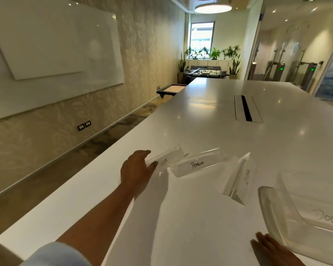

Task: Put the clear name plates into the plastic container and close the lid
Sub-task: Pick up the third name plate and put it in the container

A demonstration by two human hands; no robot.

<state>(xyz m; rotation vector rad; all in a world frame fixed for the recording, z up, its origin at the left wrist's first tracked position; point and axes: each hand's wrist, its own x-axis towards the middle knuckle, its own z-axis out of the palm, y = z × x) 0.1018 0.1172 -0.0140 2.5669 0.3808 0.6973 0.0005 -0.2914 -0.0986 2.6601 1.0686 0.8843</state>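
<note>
The TIGER name plate (162, 160), just left of the PENGUIN plate (197, 165), is gripped at its end by the left hand (136, 170), presumably for transfer to the plastic container (268, 205), beside which the right hand (272, 249) is held flat, fingers straight.

Desk (200, 116): glossy white, with a black slot (246, 108) in a pale grey frame. Tiger plate (167, 160), Penguin plate (197, 165), Zebra plate (240, 179): clear, black hand-lettering. Container (273, 212): clear to milky, grey lettering showing faintly through it. My left sleeve (56, 254): light blue. Wall (142, 45): cream, pale leaf pattern. Whiteboard (56, 41): white. Carpet (127, 120): mottled brown and dark grey. Plants (215, 52) at the far window: green.
</note>
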